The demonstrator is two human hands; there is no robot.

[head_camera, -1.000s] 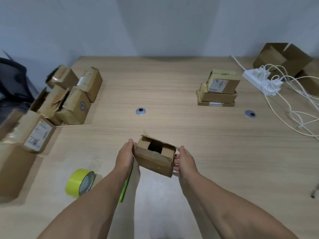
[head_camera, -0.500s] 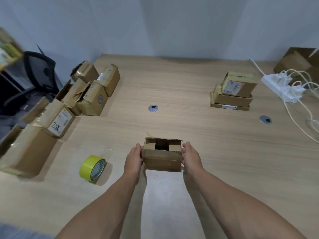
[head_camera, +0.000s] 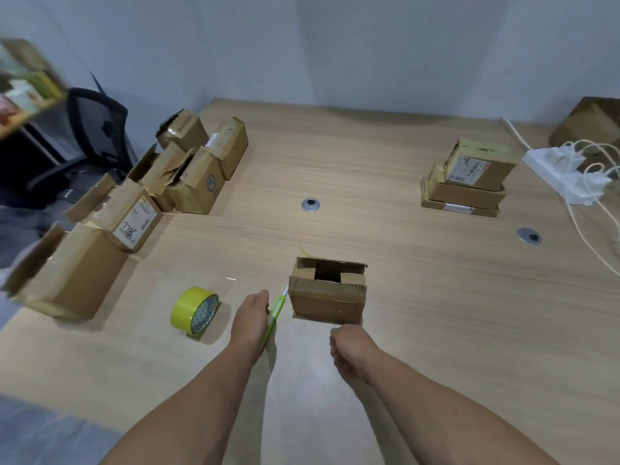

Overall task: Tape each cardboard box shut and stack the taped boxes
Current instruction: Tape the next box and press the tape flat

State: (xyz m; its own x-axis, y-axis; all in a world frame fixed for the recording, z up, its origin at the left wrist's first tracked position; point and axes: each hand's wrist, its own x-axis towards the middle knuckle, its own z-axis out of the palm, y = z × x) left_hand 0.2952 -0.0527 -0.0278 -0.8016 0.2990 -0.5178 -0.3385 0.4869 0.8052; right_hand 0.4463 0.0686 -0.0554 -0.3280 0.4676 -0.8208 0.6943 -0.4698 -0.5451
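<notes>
A small cardboard box (head_camera: pixel 328 293) stands on the table near me, its top flaps folded in with a dark gap in the middle. My left hand (head_camera: pixel 251 318) is just left of it, fingers stretched forward, holding nothing, beside a green utility knife (head_camera: pixel 276 313) lying on the table. My right hand (head_camera: pixel 350 347) is pulled back below the box's front right corner, fingers curled, empty. A yellow tape roll (head_camera: pixel 194 312) stands on edge left of my left hand. At the far right sits a stack of three taped boxes (head_camera: pixel 466 182).
Several unsealed boxes (head_camera: pixel 188 166) crowd the table's left side, with larger ones (head_camera: pixel 77 276) at the left edge. A white power strip (head_camera: pixel 567 172) with cables lies far right, near another box (head_camera: pixel 593 125). Two metal grommets (head_camera: pixel 310 205) sit in the wooden table (head_camera: pixel 419 297). An office chair (head_camera: pixel 97 129) stands at left.
Both hands have let go of the small box, which now rests on the table. My left hand moved left beside the knife and my right hand drew back toward me.
</notes>
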